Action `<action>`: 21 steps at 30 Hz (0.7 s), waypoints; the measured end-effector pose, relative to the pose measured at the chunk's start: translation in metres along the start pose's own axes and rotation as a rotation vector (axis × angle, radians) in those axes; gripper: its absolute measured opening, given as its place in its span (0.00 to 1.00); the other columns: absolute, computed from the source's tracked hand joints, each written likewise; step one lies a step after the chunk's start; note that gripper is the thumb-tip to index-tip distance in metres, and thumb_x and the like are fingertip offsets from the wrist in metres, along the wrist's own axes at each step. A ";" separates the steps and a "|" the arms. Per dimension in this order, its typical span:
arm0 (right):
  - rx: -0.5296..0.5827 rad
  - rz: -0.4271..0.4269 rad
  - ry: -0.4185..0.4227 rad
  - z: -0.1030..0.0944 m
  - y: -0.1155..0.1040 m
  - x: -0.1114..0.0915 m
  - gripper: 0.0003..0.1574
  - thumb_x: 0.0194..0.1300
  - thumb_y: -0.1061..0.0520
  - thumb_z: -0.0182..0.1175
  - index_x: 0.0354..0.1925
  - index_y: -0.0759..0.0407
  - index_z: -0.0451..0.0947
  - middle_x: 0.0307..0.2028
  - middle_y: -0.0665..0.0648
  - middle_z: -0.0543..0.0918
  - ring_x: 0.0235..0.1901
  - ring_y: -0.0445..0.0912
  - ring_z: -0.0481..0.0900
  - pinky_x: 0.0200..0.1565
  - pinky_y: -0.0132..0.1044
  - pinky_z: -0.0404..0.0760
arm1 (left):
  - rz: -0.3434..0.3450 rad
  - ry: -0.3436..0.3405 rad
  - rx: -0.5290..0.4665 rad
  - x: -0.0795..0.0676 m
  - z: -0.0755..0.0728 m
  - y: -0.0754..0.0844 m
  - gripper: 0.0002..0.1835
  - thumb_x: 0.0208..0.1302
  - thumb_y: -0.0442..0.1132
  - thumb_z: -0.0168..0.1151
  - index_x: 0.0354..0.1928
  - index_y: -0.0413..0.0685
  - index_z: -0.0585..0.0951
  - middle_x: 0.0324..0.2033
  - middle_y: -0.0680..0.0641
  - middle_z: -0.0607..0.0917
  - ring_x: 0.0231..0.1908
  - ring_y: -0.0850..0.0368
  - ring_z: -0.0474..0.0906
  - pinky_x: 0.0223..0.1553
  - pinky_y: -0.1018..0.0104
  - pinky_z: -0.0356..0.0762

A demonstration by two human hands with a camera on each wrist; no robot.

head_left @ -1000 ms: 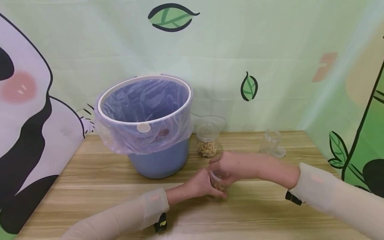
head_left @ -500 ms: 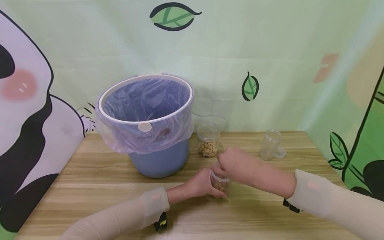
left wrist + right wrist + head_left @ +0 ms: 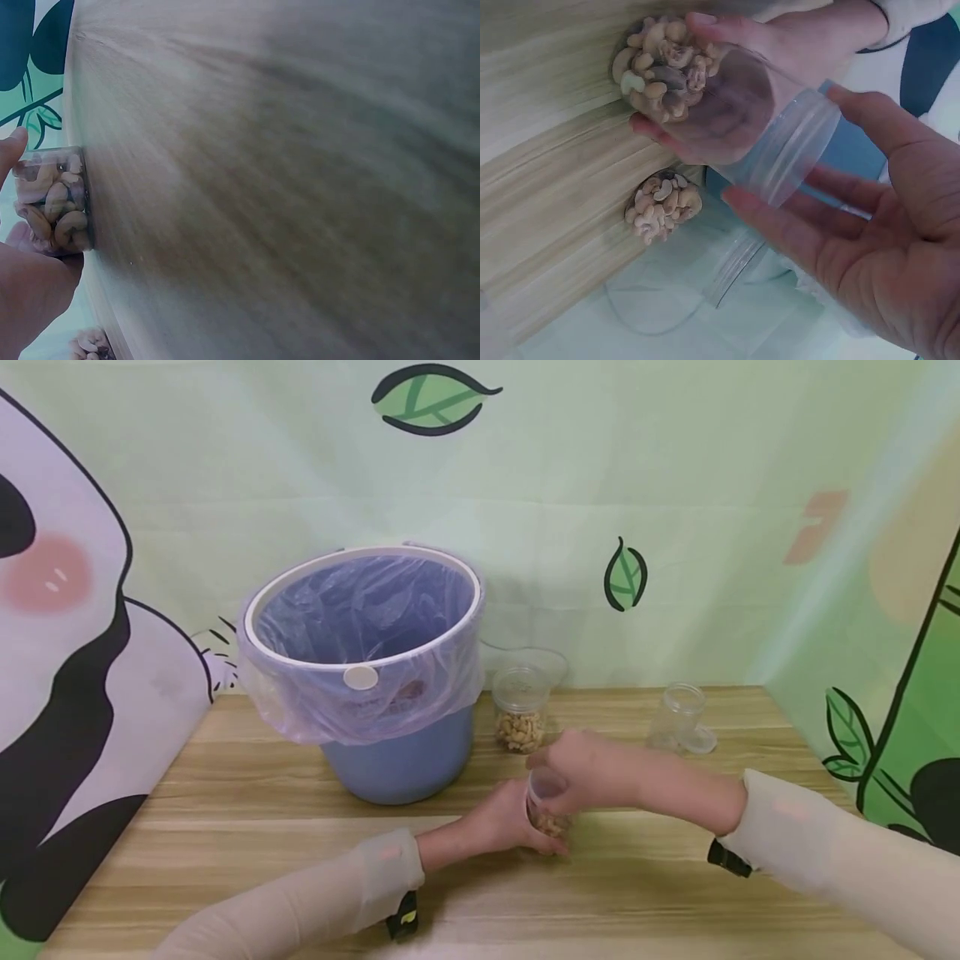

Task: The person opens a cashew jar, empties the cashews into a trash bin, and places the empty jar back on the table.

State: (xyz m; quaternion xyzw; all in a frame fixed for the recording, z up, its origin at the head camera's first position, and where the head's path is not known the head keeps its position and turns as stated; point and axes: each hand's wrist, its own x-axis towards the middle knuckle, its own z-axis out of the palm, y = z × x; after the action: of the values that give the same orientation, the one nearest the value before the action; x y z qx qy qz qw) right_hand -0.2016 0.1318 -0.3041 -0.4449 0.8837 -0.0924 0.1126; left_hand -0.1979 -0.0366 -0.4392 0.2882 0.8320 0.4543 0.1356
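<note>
My left hand (image 3: 504, 820) grips a clear plastic jar (image 3: 739, 112) around its body, low over the tabletop. Cashews (image 3: 664, 71) fill the jar's lower part. Fingers and thumb of my right hand (image 3: 596, 770) hold the translucent screw lid (image 3: 801, 142) at the jar's top from opposite sides. In the left wrist view the cashews (image 3: 54, 206) show through the jar's wall beside my thumb. Just behind stands a second lidded jar (image 3: 520, 706), also part full of cashews.
A blue bucket (image 3: 397, 772) with a purple liner bag (image 3: 300, 714) over its rim stands to the left. Further right, near the back edge, are a third clear jar (image 3: 677, 714) and a loose lid (image 3: 699, 740). A printed cloth (image 3: 555, 468) hangs behind the wooden table.
My right hand has twisted at the jar's top, its wrist dipping toward me and then coming back out to the right. The left hand keeps its grip in the same place.
</note>
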 end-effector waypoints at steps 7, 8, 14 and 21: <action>0.044 -0.098 -0.057 -0.003 0.004 -0.002 0.27 0.47 0.62 0.74 0.50 0.57 0.84 0.49 0.57 0.85 0.47 0.48 0.84 0.49 0.38 0.83 | 0.000 0.029 -0.042 0.000 0.001 0.002 0.41 0.43 0.41 0.86 0.61 0.47 0.76 0.53 0.52 0.85 0.52 0.64 0.79 0.55 0.70 0.76; 0.036 -0.117 -0.054 -0.003 0.004 -0.002 0.27 0.46 0.63 0.74 0.49 0.57 0.84 0.49 0.56 0.84 0.48 0.47 0.84 0.49 0.37 0.83 | 0.002 0.031 -0.039 -0.001 0.002 0.002 0.41 0.43 0.41 0.86 0.61 0.46 0.76 0.53 0.51 0.85 0.52 0.63 0.80 0.55 0.70 0.76; 0.013 -0.149 -0.030 -0.004 0.004 -0.004 0.28 0.43 0.63 0.75 0.47 0.55 0.84 0.47 0.53 0.83 0.46 0.46 0.83 0.48 0.36 0.82 | 0.013 0.030 -0.045 -0.001 0.003 0.001 0.41 0.43 0.40 0.86 0.61 0.45 0.76 0.54 0.50 0.84 0.52 0.63 0.79 0.56 0.70 0.75; 0.056 -0.107 0.015 -0.008 0.009 -0.010 0.28 0.43 0.63 0.75 0.46 0.51 0.82 0.51 0.54 0.82 0.47 0.49 0.82 0.49 0.42 0.83 | 0.004 0.019 -0.025 0.000 0.002 -0.001 0.35 0.43 0.42 0.86 0.54 0.47 0.79 0.45 0.55 0.86 0.44 0.68 0.80 0.50 0.71 0.78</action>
State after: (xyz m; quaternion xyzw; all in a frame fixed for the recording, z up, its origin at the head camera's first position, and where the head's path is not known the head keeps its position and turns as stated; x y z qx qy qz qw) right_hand -0.2051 0.1460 -0.2978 -0.4876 0.8565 -0.1264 0.1130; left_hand -0.1978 -0.0356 -0.4414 0.2838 0.8270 0.4676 0.1303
